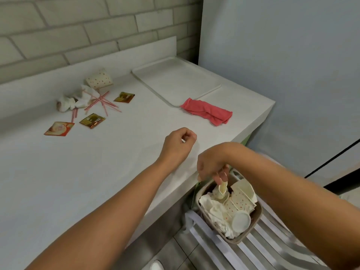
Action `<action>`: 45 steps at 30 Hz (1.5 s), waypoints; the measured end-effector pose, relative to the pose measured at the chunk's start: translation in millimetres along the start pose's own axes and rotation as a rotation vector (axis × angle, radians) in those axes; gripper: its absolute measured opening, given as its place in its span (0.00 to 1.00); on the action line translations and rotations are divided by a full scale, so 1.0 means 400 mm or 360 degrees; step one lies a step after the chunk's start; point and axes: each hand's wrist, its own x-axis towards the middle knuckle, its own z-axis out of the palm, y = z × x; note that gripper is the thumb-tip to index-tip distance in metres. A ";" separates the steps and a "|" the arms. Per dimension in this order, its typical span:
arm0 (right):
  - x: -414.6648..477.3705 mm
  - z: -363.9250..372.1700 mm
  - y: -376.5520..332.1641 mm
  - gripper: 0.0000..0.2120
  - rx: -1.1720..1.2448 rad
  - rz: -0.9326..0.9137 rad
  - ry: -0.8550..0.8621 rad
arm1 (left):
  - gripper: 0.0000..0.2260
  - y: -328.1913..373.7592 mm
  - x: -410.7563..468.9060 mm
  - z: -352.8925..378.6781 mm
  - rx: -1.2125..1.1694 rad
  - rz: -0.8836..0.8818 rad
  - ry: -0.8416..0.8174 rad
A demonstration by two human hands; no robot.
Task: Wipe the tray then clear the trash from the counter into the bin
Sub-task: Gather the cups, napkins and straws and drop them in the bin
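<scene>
Head view: your right hand [212, 168] is pinching a crumpled paper cup [222, 189] just over the bin [236, 241]. Be lowering it inside before releasing. Your left hand [179, 142] is hovering loosely curled, seemingly empty, over the surface [97, 172] left of the bin.

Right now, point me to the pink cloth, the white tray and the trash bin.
Crumpled pink cloth [207, 112]: head view, middle of its folds.
White rectangular plastic tray [175, 80]: head view, bare floor of the tray.
Beige rectangular trash bin [253, 227]: head view, its near outer wall.
</scene>
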 end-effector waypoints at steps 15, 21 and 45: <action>0.136 -0.189 -0.331 0.11 -0.0044 -0.0492 0.0895 | 0.04 -0.222 0.084 -0.423 0.0370 -0.0295 0.0496; 0.259 -0.276 -0.455 0.17 -0.0038 -0.0534 0.1026 | 0.10 -0.318 0.145 -0.594 0.0678 -0.0356 0.0572; 0.404 -0.290 -0.601 0.20 -0.0577 -0.0490 0.1342 | 0.14 -0.383 0.194 -0.816 0.1312 -0.0854 -0.0121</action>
